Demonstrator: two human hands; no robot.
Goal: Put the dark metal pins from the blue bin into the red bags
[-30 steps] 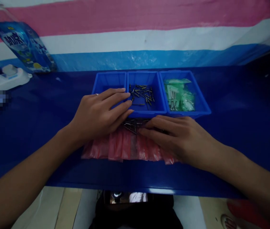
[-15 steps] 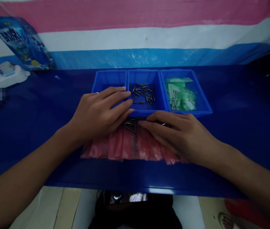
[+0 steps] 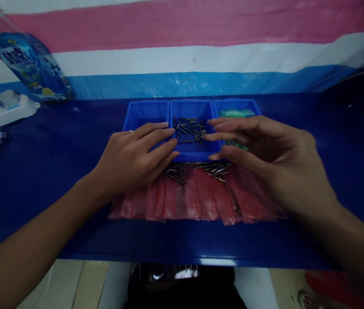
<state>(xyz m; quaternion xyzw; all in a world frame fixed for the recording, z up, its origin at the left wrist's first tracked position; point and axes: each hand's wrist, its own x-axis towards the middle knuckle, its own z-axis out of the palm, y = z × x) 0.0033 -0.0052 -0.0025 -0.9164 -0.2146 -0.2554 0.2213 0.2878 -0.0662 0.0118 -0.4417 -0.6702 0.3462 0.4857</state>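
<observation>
My left hand (image 3: 138,156) lies palm down with its fingers stretched out, over the front of the left blue bin (image 3: 148,107) and the near ends of the pink plastic bags (image 3: 169,201). My right hand (image 3: 275,159) is raised with fingers apart and nothing visible held, above the front of the middle blue bin (image 3: 182,155) and the right blue bin (image 3: 236,103). Thin metal rivets (image 3: 190,128) lie loose in the middle bin. More rivets (image 3: 215,171) are heaped on the bags in front of the bins. A green bag (image 3: 238,113) in the right bin is mostly hidden behind my right hand.
A blue detergent pouch (image 3: 30,64) leans at the back left against the striped sheet (image 3: 188,56). Beside it lies a white plastic bottle (image 3: 11,105). The blue tabletop (image 3: 156,240) ends in a front edge close to my lap.
My right hand has lifted off the bags and moved up and right, its fingers spreading; rivets beneath it are now visible. The left hand has stayed in place.
</observation>
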